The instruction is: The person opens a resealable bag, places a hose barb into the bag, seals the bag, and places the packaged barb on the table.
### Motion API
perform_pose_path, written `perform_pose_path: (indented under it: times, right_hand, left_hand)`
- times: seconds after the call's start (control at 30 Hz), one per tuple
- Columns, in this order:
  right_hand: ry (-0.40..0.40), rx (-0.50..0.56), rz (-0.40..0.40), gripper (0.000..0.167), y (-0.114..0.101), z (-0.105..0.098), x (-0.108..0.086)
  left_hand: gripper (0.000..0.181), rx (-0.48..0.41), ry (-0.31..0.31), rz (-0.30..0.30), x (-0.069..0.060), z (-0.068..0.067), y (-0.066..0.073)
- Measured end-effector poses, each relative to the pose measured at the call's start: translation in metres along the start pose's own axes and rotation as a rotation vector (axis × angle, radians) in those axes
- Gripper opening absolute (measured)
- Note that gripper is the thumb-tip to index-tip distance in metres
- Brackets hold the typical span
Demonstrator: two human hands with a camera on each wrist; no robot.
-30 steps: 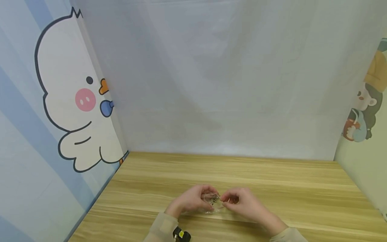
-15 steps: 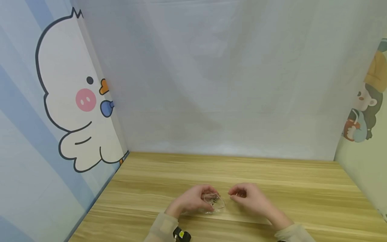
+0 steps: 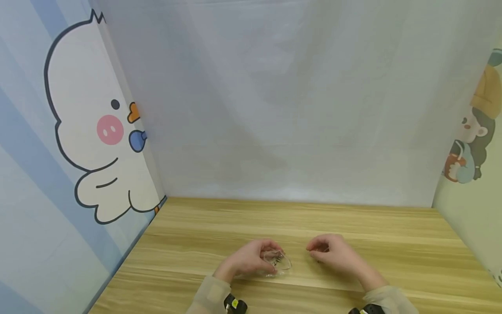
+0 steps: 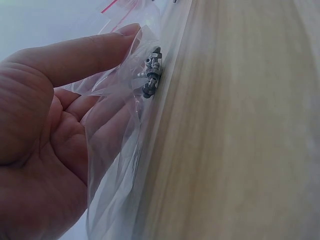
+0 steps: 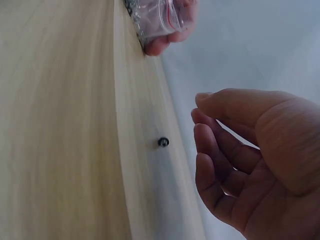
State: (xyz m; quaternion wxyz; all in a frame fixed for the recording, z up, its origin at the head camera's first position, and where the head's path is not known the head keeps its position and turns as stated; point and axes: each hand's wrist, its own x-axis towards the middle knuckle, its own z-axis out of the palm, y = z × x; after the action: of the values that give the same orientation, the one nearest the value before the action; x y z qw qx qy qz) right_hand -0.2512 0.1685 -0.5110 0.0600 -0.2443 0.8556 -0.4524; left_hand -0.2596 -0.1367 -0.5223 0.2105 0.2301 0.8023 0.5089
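My left hand [image 3: 255,256] holds a clear zip-lock bag [image 4: 112,117] between its thumb and fingers. Inside the bag is a cluster of small metal fittings [image 4: 152,72] that look like bolts with nuts. To the right of the bag, my right hand [image 5: 260,150] hovers with loosely bent fingers, thumb tip close to the fingertips, and nothing visible between them. A small dark round metal piece [image 5: 163,142] appears on or just over the tabletop below that hand in the right wrist view. The bag's red-lined seal [image 5: 171,15] shows at the top there.
A wood-grain tabletop [image 3: 219,218] spreads under both hands. Behind it hangs a pale grey cloth [image 3: 274,109]. On the left stands a wall panel with a cartoon duck [image 3: 86,96], and a cartoon figure [image 3: 478,126] is on the right panel. Dark wrist cameras [image 3: 235,304] are strapped on.
My right hand has drawn away from the bag, moving right and slightly farther from me. The left hand and the bag have stayed nearly in place.
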Motion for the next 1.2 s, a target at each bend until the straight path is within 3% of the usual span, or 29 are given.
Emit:
perform_pose_path:
  times: [0.7,1.2]
  right_hand:
    - [-0.15,0.014,0.0,0.017,0.02,-0.016,-0.008]
    - [-0.158,0.021,0.023,0.017,0.018,-0.015,-0.009]
  left_hand:
    - [0.05,0.037,-0.006,0.008,0.0,-0.001,-0.001]
    - [0.049,0.058,-0.005,0.022,-0.002,-0.001,0.001]
